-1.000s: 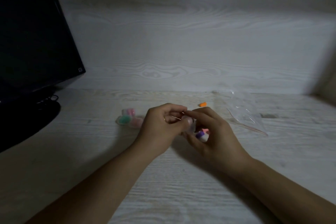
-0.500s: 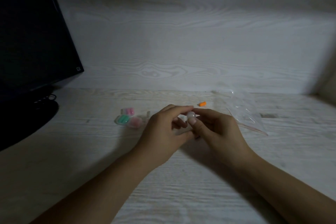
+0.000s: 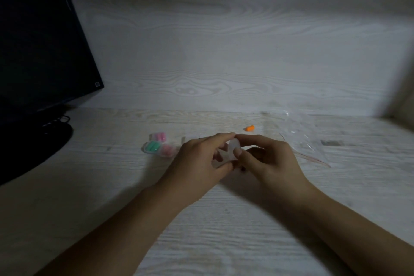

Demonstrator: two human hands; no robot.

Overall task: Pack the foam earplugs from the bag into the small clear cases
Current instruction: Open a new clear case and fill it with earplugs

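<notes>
Pale wood-grain desk (image 3: 224,242) carries: three filled clear cases (image 3: 158,144) clustered, one orange earplug (image 3: 249,128), clear bag (image 3: 302,136), monitor base (image 3: 44,139).

Pale whitewashed wood grain on worktop (image 3: 224,231) and back wall (image 3: 224,51). Orange earplug (image 3: 249,128). Green earplugs (image 3: 152,146) and pink earplugs (image 3: 159,136) in clear cases. Transparent bag (image 3: 302,136), far right. Black monitor (image 3: 33,51), left.

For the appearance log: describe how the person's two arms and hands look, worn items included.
Both forearms are bare up to the frame edge, with no sleeves, watch or gloves visible. The left hand and right hand show short fingernails. The dim light hides finer detail, such as any ring.
</notes>
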